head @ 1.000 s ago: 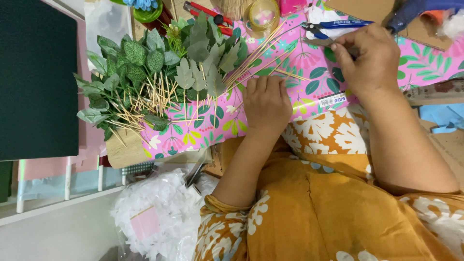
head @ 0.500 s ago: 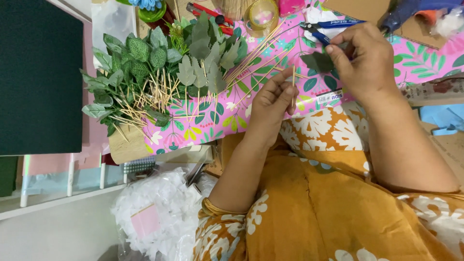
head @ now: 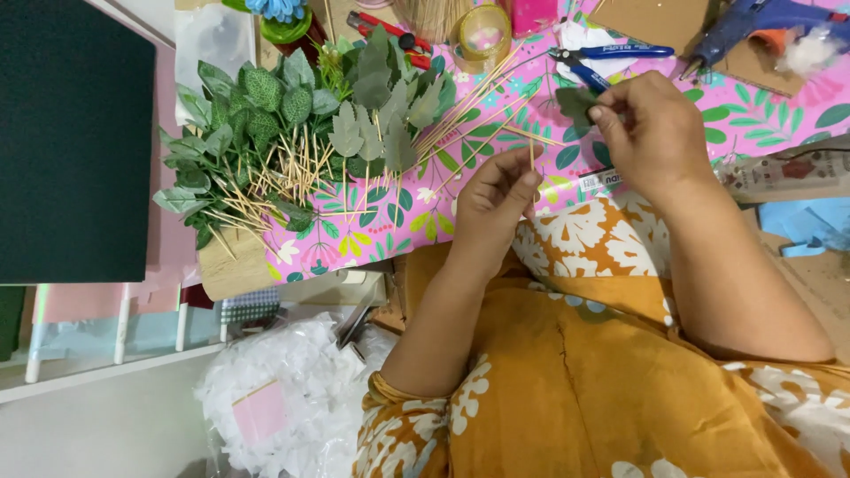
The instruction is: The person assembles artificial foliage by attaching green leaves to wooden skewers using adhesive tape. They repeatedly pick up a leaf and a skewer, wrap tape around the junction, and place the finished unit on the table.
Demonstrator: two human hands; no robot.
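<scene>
Two bare hands worked close together above a pink cloth [head: 770, 119] printed with green leaves, which covered the table under everything. The largest thing near them was the heap of artificial green leaves [head: 292, 133], lying well to the left of the left hand's pinch, each leaf fixed on a thin wooden stick, the sticks fanned toward the hands. A bunch of bare wooden skewers [head: 478, 111] ran slantwise from that heap toward the gap between the hands. Beyond the right hand's grip, at the far edge of the cloth, lay a blue glue gun [head: 753, 22] on a piece of brown cardboard [head: 651, 18], and nearer, just above the right fingers, a pair of blue-handled pliers [head: 593, 60]. A round yellowish spool [head: 482, 31] stood farther off, above the skewers. The right hand [head: 655, 137] had its thumb and fingers pressed together on a small dark green leaf [head: 575, 102], which stuck out to the left of the fingertips. The left hand [head: 496, 208] pinched a single thin stick [head: 531, 152] between thumb and forefinger, holding it upright, its tip rising just above the fingertips. The stick and the leaf stood near each other but apart, the leaf a little higher and to the right of the stick's tip.
</scene>
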